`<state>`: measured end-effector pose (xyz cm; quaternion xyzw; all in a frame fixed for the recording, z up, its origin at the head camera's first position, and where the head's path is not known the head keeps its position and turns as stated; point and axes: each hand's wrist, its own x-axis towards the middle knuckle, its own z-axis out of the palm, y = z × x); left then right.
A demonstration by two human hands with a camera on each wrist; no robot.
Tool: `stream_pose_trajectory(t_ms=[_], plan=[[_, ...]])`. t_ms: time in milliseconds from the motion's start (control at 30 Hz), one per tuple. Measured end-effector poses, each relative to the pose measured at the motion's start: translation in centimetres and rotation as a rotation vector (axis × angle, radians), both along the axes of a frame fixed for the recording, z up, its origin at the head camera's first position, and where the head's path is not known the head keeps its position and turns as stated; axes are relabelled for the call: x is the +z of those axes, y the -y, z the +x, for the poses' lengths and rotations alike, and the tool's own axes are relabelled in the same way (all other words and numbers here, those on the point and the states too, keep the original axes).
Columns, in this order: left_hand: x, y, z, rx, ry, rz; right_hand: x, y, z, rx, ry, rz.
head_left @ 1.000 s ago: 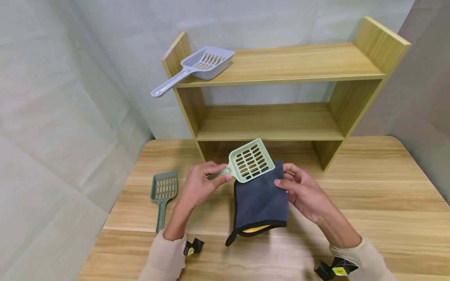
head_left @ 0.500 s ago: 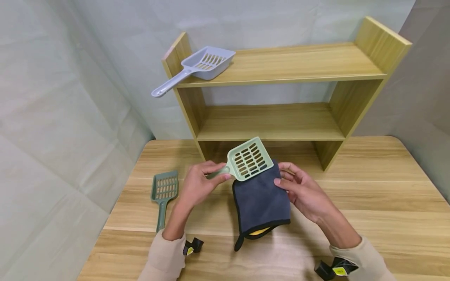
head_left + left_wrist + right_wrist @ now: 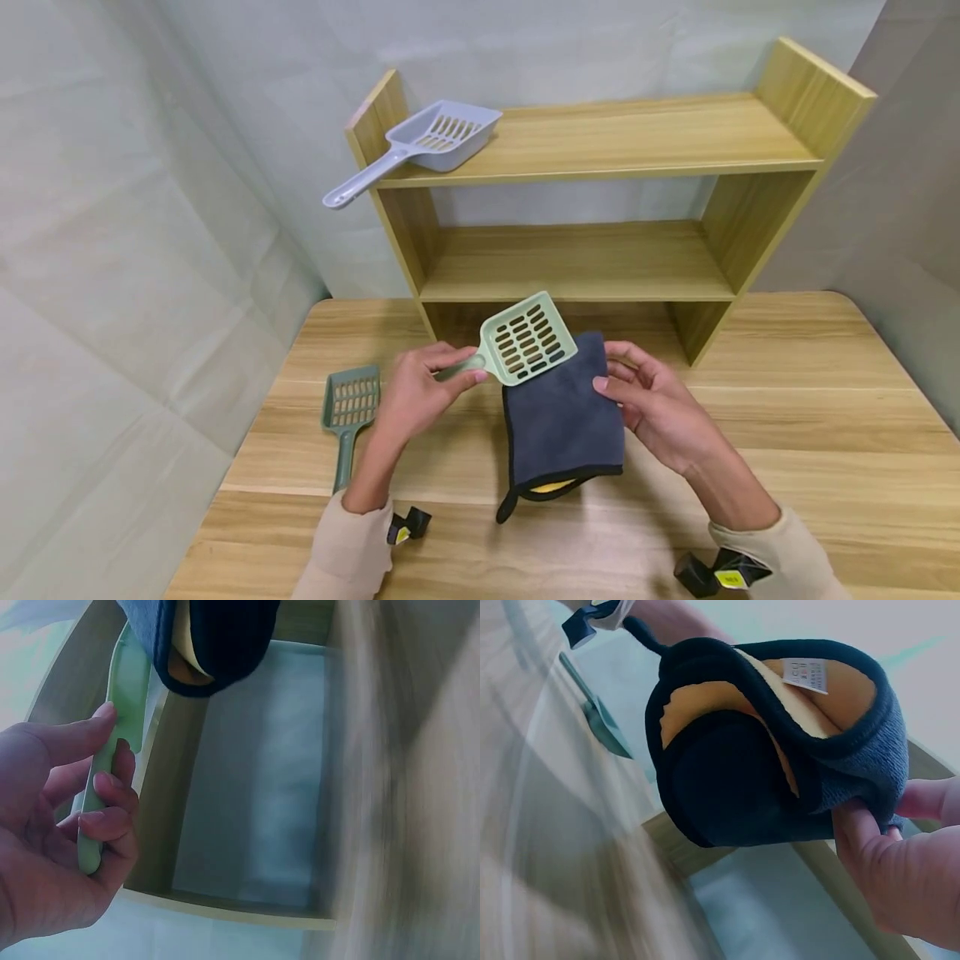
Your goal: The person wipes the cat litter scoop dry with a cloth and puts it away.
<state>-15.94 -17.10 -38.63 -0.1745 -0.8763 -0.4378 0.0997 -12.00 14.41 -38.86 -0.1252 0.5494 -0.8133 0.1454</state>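
A light green slotted litter scoop (image 3: 528,340) is held up over the table by my left hand (image 3: 420,392), whose fingers grip its handle (image 3: 91,802). In my right hand (image 3: 667,412) a folded dark grey cloth (image 3: 566,425) with black edging is pinched by its upper right side. Its yellow lining and a white label (image 3: 805,675) show in the right wrist view. The scoop's lower edge overlaps the top of the cloth in the head view; whether they touch I cannot tell.
A dark green litter scoop (image 3: 348,417) lies on the table (image 3: 825,442) left of my left forearm. Behind my hands stands a wooden shelf (image 3: 585,262). On its top left sits a grey-lilac litter scoop (image 3: 442,137), handle jutting past the edge.
My left hand and the light green scoop have shifted slightly left. The cloth swung a little and now hangs slightly further right, with my right hand moving marginally right.
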Motion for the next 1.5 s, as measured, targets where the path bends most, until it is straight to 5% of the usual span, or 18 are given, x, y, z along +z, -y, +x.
stream_pose_trajectory(t_ms=[500, 733, 1000, 1233, 1500], plan=[[-0.2, -1.5, 0.5, -0.041, -0.031, 0.07, -0.7, 2.0, 0.7, -0.003, 0.078, 0.148], [0.3, -1.6, 0.9, -0.03, -0.057, 0.055, -0.8, 1.8, 0.7, 0.106, 0.063, 0.19], [1.9, -0.9, 2.0, -0.015, -0.053, -0.009, -1.1, 0.5, 0.5, 0.209, 0.121, 0.135], [3.5, -0.1, 2.6, 0.0, -0.099, -0.12, -1.0, -1.1, 1.0, 0.169, 0.169, 0.173], [7.0, 0.9, 3.6, 0.021, -0.094, -0.166, -0.9, -2.5, 1.5, 0.14, 0.147, 0.192]])
